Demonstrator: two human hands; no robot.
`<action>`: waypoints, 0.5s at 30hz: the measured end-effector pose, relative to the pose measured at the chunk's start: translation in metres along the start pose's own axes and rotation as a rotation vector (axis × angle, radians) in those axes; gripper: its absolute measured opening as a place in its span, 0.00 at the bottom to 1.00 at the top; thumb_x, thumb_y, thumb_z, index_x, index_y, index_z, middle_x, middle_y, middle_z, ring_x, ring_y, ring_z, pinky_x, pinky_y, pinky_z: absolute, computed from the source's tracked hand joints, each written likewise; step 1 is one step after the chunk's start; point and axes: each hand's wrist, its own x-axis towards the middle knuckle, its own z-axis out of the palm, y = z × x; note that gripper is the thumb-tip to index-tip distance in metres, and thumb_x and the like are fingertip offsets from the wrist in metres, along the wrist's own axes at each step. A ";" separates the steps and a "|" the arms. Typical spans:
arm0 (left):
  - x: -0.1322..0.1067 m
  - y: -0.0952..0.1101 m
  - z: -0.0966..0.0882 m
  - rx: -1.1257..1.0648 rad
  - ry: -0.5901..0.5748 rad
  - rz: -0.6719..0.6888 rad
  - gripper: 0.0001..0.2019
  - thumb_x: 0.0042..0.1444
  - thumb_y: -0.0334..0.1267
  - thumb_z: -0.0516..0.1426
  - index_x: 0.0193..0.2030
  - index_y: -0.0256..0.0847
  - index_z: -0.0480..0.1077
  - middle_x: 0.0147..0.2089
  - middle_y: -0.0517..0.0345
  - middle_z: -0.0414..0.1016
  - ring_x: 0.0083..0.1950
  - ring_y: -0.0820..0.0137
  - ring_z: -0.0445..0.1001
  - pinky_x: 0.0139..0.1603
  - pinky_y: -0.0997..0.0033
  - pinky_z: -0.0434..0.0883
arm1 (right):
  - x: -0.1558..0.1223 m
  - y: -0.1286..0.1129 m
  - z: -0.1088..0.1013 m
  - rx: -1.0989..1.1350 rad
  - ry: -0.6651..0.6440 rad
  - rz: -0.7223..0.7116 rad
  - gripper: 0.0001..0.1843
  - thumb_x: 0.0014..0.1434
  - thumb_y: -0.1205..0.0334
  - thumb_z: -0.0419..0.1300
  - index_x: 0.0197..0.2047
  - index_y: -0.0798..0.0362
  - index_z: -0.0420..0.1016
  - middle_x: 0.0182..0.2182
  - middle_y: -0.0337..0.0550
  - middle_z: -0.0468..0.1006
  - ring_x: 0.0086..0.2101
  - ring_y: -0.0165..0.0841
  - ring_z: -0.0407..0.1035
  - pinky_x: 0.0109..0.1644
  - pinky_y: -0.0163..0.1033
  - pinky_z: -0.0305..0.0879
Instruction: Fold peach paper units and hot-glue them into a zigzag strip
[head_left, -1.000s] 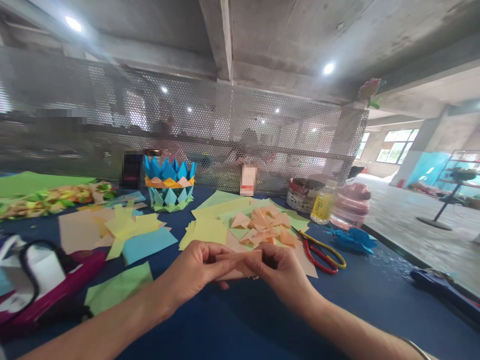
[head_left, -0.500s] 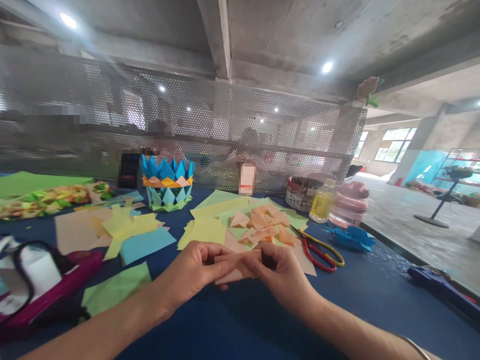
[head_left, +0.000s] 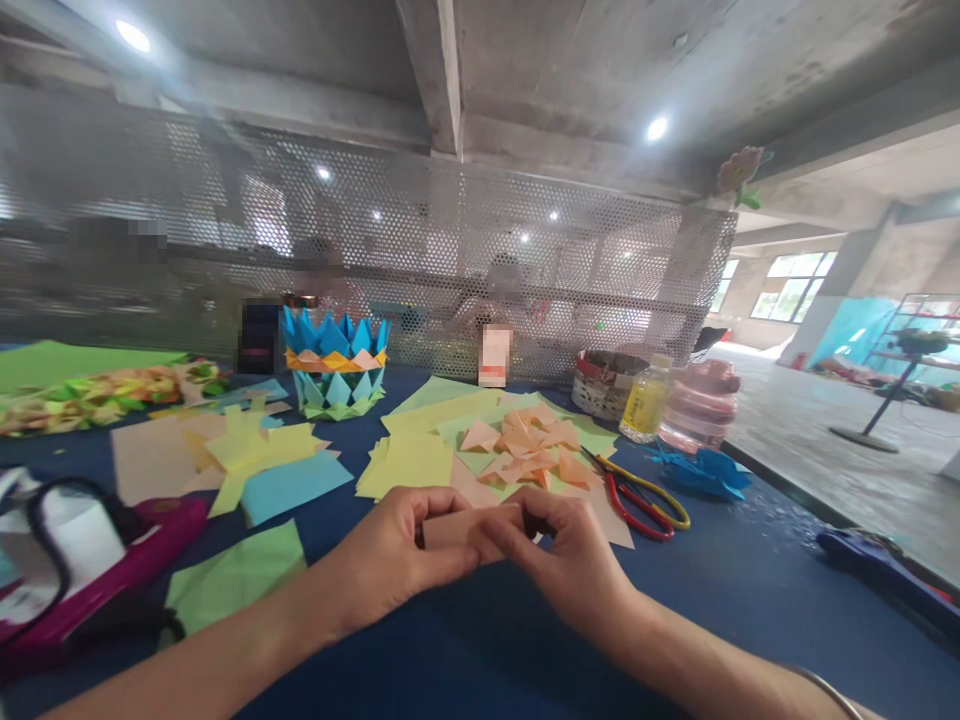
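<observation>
the left hand [head_left: 401, 545] and the right hand [head_left: 574, 550] both have their grip pinched on a folded peach paper [head_left: 454, 527], thumbs on the side facing the person, over the near part of the table [head_left: 480, 660]. just beyond it, a pile of folded peach pieces [head_left: 529, 440] lies on flat sheets [head_left: 427, 397]. scissors [head_left: 637, 500] with red and yellow handles lie between that pile and the table's right edge, near a blue paper piece [head_left: 709, 473]. a tiered paper basket [head_left: 337, 365] stands toward the far edge; a yellow bottle [head_left: 646, 402] and a pink bottle [head_left: 701, 405] stand near the far right corner.
</observation>
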 end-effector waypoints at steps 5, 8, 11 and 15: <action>-0.002 0.003 0.001 0.044 0.009 0.005 0.13 0.45 0.45 0.64 0.32 0.38 0.73 0.24 0.66 0.68 0.25 0.75 0.64 0.26 0.76 0.56 | 0.000 0.001 0.000 -0.012 0.004 0.002 0.19 0.58 0.54 0.57 0.20 0.53 0.60 0.19 0.33 0.57 0.24 0.27 0.51 0.26 0.34 0.48; -0.002 0.003 0.000 0.051 0.008 0.004 0.12 0.45 0.44 0.64 0.33 0.39 0.72 0.24 0.67 0.67 0.25 0.75 0.62 0.26 0.76 0.55 | 0.000 0.002 0.001 -0.003 0.001 0.002 0.19 0.58 0.53 0.57 0.20 0.53 0.60 0.19 0.33 0.57 0.24 0.27 0.51 0.26 0.34 0.48; -0.001 0.003 -0.001 0.050 0.012 0.011 0.12 0.45 0.43 0.64 0.33 0.38 0.71 0.25 0.66 0.66 0.25 0.75 0.62 0.26 0.76 0.55 | 0.001 0.002 0.001 0.035 -0.036 0.034 0.17 0.56 0.53 0.58 0.22 0.53 0.62 0.20 0.34 0.59 0.25 0.27 0.52 0.27 0.34 0.50; 0.002 0.002 -0.003 0.052 0.030 0.025 0.12 0.44 0.43 0.64 0.32 0.38 0.71 0.25 0.66 0.67 0.26 0.75 0.63 0.26 0.76 0.56 | 0.001 -0.002 0.002 0.156 -0.132 0.094 0.11 0.52 0.57 0.61 0.27 0.54 0.65 0.23 0.35 0.64 0.26 0.28 0.56 0.27 0.33 0.52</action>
